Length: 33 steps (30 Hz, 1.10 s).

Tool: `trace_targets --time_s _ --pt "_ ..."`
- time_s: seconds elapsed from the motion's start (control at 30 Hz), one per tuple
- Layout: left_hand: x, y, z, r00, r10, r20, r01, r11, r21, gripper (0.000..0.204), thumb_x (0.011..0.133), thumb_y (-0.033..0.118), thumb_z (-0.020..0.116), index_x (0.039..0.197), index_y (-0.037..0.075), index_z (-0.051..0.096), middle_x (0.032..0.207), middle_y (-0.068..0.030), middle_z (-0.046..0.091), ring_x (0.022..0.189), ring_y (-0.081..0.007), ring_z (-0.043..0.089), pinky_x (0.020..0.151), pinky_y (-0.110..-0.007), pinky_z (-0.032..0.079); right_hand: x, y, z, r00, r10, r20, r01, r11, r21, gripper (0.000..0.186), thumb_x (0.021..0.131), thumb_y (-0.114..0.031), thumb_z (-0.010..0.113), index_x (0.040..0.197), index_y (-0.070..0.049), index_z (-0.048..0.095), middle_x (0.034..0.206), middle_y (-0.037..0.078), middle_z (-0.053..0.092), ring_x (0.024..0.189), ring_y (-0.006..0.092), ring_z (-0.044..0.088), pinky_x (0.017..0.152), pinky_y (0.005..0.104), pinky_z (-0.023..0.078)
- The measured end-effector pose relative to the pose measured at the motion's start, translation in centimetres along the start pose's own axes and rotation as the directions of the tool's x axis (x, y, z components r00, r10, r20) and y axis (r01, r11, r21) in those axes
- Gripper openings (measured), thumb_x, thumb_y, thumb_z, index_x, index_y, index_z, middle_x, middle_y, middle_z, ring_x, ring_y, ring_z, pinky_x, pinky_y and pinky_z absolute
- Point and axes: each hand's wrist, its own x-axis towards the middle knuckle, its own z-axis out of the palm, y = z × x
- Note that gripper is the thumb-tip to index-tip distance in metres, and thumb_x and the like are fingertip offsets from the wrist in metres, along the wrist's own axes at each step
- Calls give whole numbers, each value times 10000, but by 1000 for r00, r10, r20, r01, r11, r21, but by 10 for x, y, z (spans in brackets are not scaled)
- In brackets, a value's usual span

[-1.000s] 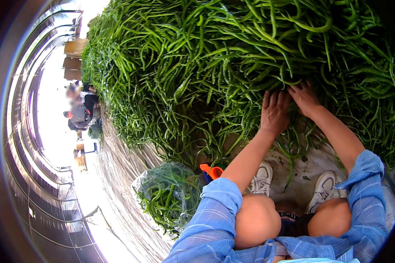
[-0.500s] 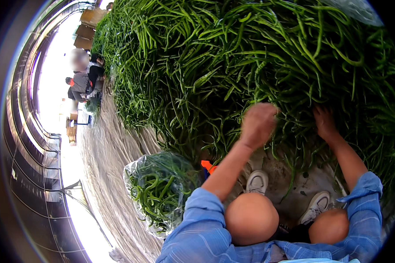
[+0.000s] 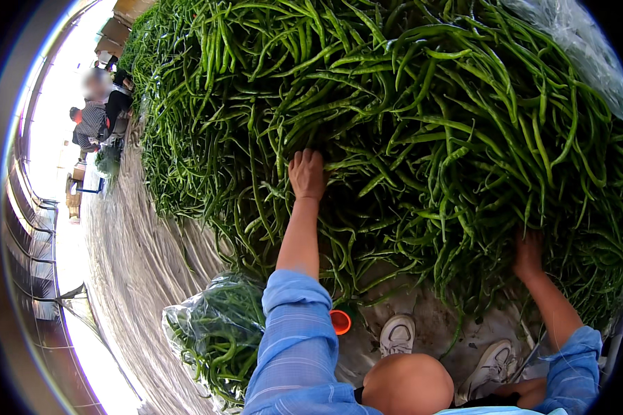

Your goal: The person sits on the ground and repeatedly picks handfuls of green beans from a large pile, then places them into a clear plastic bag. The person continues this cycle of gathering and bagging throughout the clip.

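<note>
A large heap of long green chili peppers fills the far side and the right of the view. My left hand is stretched forward onto the middle of the heap, its fingers curled down among the peppers with the tips hidden. Lower on the right, my right hand reaches into the near edge of the heap. Peppers cover its fingers, so their grip does not show. To the left of my left forearm stands a clear plastic bag with green chili peppers inside.
A round orange-rimmed object lies beside my left sleeve. Wrinkled pale sheeting covers the ground at left. Clear plastic film lies over the heap's far right. Another person sits by the heap at far left, near cardboard boxes.
My left hand has moved left and forward, from above the near part of the heap down onto its middle. My right hand stays at the peppers. The whole view has shifted.
</note>
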Motion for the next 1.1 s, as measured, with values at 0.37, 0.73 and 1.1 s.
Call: trace_targets --time_s 0.37,0.73,1.1 --pt "65 -3 -42 977 -2 -213 2 1000 -2 494 685 178 812 1073 88 519 1140 -101 541 1096 -333 499 905 -438 407 0 -9 1 996 17 -88 -19 1000 -21 879 534 -23 708 1361 -13 411 1357 235 425 1280 447 374 1084 572 273" --pt "65 15 -43 996 -72 51 72 997 16 1061 543 522 877 1338 34 373 1348 -150 444 1323 -319 380 1173 -528 150 -2 -14 0 998 41 -40 -41 999 5 719 604 0 640 1302 19 469 1340 246 434 1273 465 371 1091 589 260" --pt "113 32 -34 963 -236 132 205 955 212 1270 464 481 928 1433 -4 266 1310 -159 452 1253 -343 437 1083 -448 351 -6 2 12 996 -3 -87 -7 994 -113 867 574 -60 709 1370 40 380 1363 251 414 1268 462 373 1079 573 275"
